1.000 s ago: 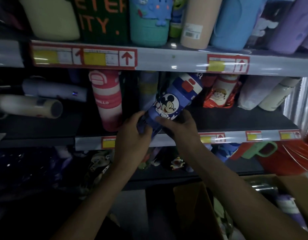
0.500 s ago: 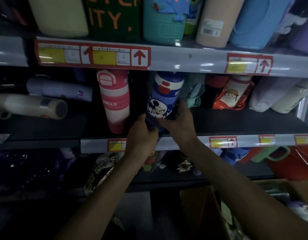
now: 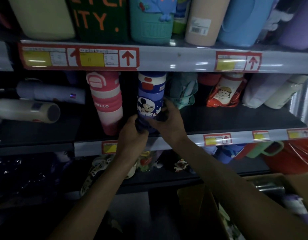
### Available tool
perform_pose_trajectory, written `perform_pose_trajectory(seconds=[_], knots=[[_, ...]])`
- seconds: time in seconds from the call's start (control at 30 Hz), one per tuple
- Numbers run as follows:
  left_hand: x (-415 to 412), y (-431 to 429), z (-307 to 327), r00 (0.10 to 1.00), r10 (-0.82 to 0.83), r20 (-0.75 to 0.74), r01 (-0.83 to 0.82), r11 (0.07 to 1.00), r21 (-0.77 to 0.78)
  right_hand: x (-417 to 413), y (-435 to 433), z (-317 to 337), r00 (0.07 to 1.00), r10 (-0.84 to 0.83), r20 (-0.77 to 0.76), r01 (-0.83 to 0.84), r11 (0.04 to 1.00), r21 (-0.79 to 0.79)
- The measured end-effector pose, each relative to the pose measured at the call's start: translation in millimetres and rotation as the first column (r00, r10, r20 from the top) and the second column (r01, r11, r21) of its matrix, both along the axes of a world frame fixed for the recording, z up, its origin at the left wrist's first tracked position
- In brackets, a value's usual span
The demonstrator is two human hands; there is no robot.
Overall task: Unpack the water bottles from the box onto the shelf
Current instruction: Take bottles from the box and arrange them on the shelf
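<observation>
Both my hands are low on the blue bottle [image 3: 150, 99]. Left hand [image 3: 132, 134] grips the base from the front-left, fingers curled round it. Right hand [image 3: 168, 122] wraps the lower right side, thumb across the front under the cartoon print. The bottle stands upright in the middle shelf [image 3: 236, 118] bay, cap just under the shelf above. Its base is hidden by my hands; contact with the board cannot be told. Pink bottle [image 3: 106, 103] just beside it, left, slightly tilted. Box [image 3: 198, 213] open at lower right, under my right forearm.
</observation>
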State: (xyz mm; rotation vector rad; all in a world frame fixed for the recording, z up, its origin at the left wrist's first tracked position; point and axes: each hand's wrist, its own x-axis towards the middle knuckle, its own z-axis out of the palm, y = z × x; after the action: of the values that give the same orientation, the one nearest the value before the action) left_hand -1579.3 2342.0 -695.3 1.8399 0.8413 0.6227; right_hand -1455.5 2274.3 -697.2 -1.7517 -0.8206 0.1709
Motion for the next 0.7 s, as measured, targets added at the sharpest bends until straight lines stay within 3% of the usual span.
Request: perform_pose_trajectory(seconds=[0.1, 0.23, 0.37, 0.53, 0.7], knots=[[-3, 0, 3, 1.000, 0.021, -0.021, -0.021, 1.000, 0.011, -1, -10, 2, 0.998, 0.051, 0.042, -0.048, 0.997, -0.060], [-9, -1, 3, 0.998, 0.048, -0.046, -0.044, 0.996, 0.080, 9, -38, 8, 0.995, 0.098, -0.012, -0.099, 0.987, -0.129], [-16, -17, 3, 0.995, -0.006, -0.101, 0.025, 0.980, 0.196, 16, -72, 21, 0.996, 0.089, 0.003, -0.087, 0.978, -0.191], [-32, -51, 7, 0.986, -0.093, -0.136, 0.131, 0.944, 0.303, 18, -124, 36, 0.983, 0.136, 0.123, -0.094, 0.950, -0.297], [-33, -102, 12, 0.944, -0.213, -0.252, 0.308, 0.845, 0.438, 16, -191, 52, 0.947, 0.130, 0.295, 0.018, 0.893, -0.450]])
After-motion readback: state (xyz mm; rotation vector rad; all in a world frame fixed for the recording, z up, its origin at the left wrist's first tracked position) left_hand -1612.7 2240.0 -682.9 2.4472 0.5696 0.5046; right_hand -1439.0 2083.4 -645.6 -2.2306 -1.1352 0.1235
